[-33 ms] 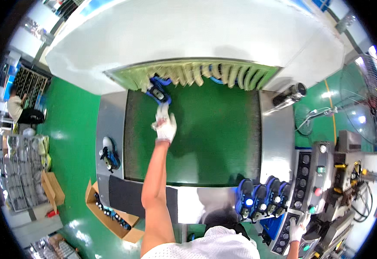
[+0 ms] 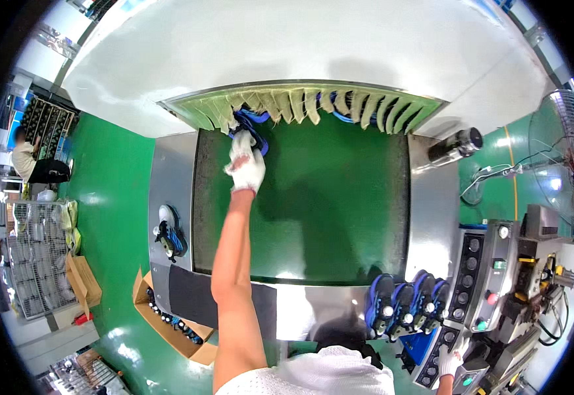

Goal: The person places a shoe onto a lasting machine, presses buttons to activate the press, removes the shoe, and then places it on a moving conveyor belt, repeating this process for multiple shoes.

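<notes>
Up at the curtain (image 2: 300,105), over the green belt (image 2: 339,217), with the left hand (image 2: 246,170) right at the blue shoe (image 2: 260,139), covering its near left side! Can't tell whether gripping or merely touching, with fingertips hidden. Well apart, down by the panel (image 2: 449,336), with the right hand (image 2: 450,362), too small to read as spread or curled. Close to four shoes (image 2: 381,299) on the table (image 2: 300,316).
</notes>
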Motion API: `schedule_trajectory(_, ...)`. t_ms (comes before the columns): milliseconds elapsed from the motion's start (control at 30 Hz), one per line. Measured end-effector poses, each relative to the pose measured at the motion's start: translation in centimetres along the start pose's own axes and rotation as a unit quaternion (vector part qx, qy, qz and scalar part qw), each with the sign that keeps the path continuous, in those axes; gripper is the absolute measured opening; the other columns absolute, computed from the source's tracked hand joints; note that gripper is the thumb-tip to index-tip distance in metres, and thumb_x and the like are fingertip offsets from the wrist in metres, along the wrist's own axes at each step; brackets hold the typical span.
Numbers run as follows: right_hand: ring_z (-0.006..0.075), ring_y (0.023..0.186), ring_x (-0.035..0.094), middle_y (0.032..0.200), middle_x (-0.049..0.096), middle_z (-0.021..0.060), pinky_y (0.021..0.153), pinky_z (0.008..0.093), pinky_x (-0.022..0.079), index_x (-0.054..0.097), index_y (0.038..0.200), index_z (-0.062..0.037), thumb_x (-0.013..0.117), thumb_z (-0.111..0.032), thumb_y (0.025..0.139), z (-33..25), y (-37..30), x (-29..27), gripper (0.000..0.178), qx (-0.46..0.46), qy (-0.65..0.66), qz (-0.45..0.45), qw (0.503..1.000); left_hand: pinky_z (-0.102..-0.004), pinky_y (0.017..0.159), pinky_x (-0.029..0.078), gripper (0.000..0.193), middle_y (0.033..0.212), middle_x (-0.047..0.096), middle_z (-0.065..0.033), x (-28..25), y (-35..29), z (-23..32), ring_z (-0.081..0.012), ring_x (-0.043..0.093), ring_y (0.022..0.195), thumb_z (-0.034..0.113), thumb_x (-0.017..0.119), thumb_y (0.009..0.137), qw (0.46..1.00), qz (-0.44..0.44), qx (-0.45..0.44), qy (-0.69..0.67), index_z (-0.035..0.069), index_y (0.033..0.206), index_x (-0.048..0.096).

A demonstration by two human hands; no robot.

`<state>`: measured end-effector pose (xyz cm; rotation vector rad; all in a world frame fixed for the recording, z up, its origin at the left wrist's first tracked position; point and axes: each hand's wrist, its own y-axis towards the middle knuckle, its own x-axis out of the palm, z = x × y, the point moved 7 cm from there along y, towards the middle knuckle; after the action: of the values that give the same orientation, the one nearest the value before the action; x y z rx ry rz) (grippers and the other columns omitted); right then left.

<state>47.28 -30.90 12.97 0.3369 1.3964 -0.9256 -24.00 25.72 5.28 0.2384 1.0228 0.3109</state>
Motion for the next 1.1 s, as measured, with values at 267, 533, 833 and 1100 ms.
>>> schedule_trajectory(267, 0.0340, 0.108, 0.062, 0.115, 0.064, 0.0226, 0.095, 0.0421, 0.050, 0.061, 0.129, 0.0038, 0.071, -0.024, 0.073, 2.9, -2.8, 5.0, 0.063, 0.045, 0.063, -0.056, 0.995, -0.0473, 0.110, 0.040, 0.038, 0.142, 0.049, -0.0262, 2.9, 7.0, -9.4, -0.0444, 0.048, 0.132, 0.014, 0.053, 0.097, 0.997, -0.056, -0.032, 0.039, 0.008, 0.135, 0.059)
schedule_trajectory(533, 0.0352, 0.136, 0.051, 0.148, 0.051, 0.0235, 0.114, 0.0397, 0.040, 0.049, 0.144, 0.0032, 0.076, -0.024, 0.083, -0.5, -6.4, 6.8, 0.072, 0.066, 0.184, -0.108, 0.975, -0.0476, 0.090, 0.051, 0.019, 0.117, 0.060, -0.0147, -0.6, -4.0, -3.1, -0.0367, 0.062, 0.107, 0.022, 0.058, 0.100, 0.997, -0.044, 0.001, 0.067, 0.012, 0.115, 0.064)
schedule_trajectory(833, 0.0366, 0.136, 0.051, 0.145, 0.051, 0.0263, 0.113, 0.0420, 0.041, 0.042, 0.147, 0.0053, 0.079, -0.024, 0.082, -22.4, -9.4, -5.7, 0.080, -0.160, 0.487, -0.151, 0.845, -0.0439, 0.085, 0.052, 0.025, 0.107, 0.063, -0.0162, -5.9, -20.2, 15.4, -0.0341, 0.063, 0.099, 0.021, 0.075, 0.086, 0.962, -0.249, 0.050, -0.102, 0.006, 0.106, 0.069)
schedule_trajectory(1100, 0.0366, 0.115, 0.064, 0.126, 0.062, 0.0231, 0.098, 0.0379, 0.051, 0.047, 0.137, 0.0029, 0.077, -0.007, 0.075, -20.1, -9.3, -9.5, 0.070, -0.295, 0.515, 0.059, 0.803, -0.0421, 0.082, 0.054, 0.026, 0.103, 0.063, -0.0175, -7.7, -33.2, 49.1, -0.0370, 0.064, 0.094, 0.020, 0.072, 0.088, 0.734, -0.435, 0.443, -0.276, 0.006, 0.109, 0.068)
